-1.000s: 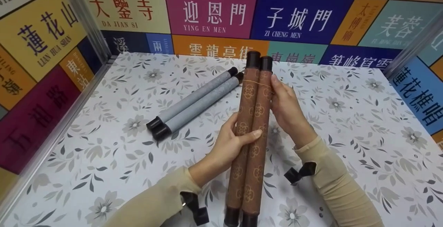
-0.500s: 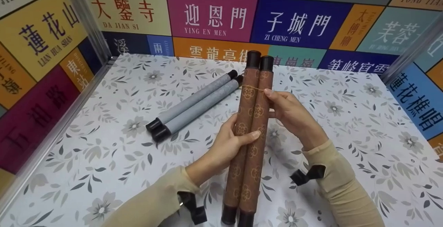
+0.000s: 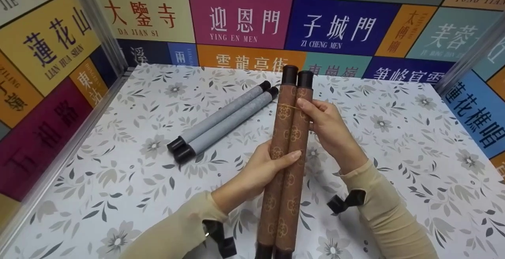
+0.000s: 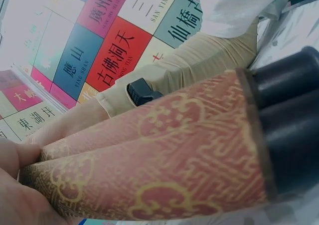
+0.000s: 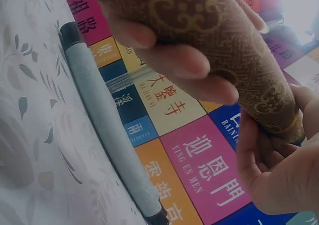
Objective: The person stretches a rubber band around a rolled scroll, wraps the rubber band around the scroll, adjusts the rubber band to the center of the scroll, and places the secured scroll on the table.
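Note:
Two brown scroll rolls with gold medallions and dark end caps lie side by side, tilted over the table. My left hand grips both around the middle, its thumb across the front. A thin yellowish band circles the rolls near their far end. There my right hand pinches the right roll at the band, thumb in front; its fingertips are partly hidden behind. In the right wrist view, the fingers of that hand curl under the roll's end. The left wrist view shows the rolls' near black caps.
A pair of grey-blue scroll rolls with black caps lies diagonally on the table at the left. The flower-patterned tabletop meets walls of coloured name panels at the back and sides.
My right hand's thumb has come round from the rolls' right side onto the front at the band. The band sits slightly farther from the far caps. The left hand keeps its grip.

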Demonstrator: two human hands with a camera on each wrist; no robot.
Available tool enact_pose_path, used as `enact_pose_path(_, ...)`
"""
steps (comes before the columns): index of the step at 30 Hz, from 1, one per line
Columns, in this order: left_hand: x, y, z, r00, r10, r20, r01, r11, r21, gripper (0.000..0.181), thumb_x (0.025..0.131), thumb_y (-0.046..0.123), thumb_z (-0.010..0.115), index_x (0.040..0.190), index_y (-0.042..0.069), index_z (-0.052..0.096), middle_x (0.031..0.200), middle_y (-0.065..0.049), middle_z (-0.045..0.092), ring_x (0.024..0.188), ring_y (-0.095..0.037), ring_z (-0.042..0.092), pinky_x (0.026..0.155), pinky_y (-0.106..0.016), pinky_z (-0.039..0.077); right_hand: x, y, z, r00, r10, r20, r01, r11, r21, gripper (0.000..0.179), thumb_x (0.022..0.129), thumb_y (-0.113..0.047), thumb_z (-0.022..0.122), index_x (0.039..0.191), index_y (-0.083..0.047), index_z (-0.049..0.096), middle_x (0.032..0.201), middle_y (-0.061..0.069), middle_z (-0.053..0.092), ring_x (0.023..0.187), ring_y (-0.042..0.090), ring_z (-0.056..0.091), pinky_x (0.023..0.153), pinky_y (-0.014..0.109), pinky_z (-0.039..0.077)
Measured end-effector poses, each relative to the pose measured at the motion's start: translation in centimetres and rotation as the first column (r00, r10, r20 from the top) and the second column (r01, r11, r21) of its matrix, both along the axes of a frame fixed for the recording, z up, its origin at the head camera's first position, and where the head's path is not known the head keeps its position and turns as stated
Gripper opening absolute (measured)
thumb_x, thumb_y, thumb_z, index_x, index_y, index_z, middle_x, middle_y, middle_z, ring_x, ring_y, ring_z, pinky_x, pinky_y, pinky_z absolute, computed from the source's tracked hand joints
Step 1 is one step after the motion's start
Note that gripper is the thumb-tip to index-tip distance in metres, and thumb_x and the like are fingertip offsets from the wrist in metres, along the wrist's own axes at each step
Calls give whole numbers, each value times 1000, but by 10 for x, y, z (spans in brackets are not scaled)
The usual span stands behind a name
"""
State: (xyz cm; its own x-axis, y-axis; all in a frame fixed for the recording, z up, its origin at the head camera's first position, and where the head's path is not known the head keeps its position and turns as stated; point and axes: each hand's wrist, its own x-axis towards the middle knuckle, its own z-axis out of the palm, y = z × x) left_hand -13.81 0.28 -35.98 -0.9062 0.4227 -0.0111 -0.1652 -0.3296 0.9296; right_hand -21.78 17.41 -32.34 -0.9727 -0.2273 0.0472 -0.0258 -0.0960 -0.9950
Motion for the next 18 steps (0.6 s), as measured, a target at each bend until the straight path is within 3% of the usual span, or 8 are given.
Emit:
enact_pose_path(4, -3, -1, -2, 999, 38, 20, -38, 999, 31, 33, 94, 13, 65, 122, 1, 55, 93, -5, 68, 77, -17, 71, 74, -33, 61, 3, -2, -5, 989, 112, 91, -117, 992, 44, 25, 98, -26, 58, 105, -6, 71, 93, 1, 74, 87, 14, 70, 83, 31, 59)
enact_pose_path(8, -6, -2, -1, 998, 58, -2, -58, 997, 46, 34, 93, 10, 64, 124, 0, 54, 93, -3, 68, 78, -14, 69, 74, -30, 60, 6, -1, -3, 973, 207, 103, -215, 973, 79, 25, 98, -28, 59, 103, -8, 72, 95, 1, 74, 90, 14, 70, 87, 33, 58)
enact_pose_path(14, -3, -2, 2, 1000, 12, -8, -12, 998, 59, 35, 94, 12, 64, 126, 2, 52, 95, -5, 68, 78, -17, 71, 75, -35, 62, 4, 9, 8, 988, 154, 17, -154, 988, 23, 38, 98, -45, 57, 101, -10, 72, 96, 1, 74, 92, 14, 69, 84, 33, 58)
enact_pose_path(18, -2, 0, 3, 1000, -2, -23, 3, 999, 50, 36, 94, 13, 64, 126, 1, 51, 95, -5, 68, 77, -18, 72, 75, -36, 62, 2, 9, 11, 995, 104, 14, -104, 994, 16, 35, 100, -39, 55, 96, -11, 74, 92, 0, 74, 88, 13, 69, 84, 32, 58)
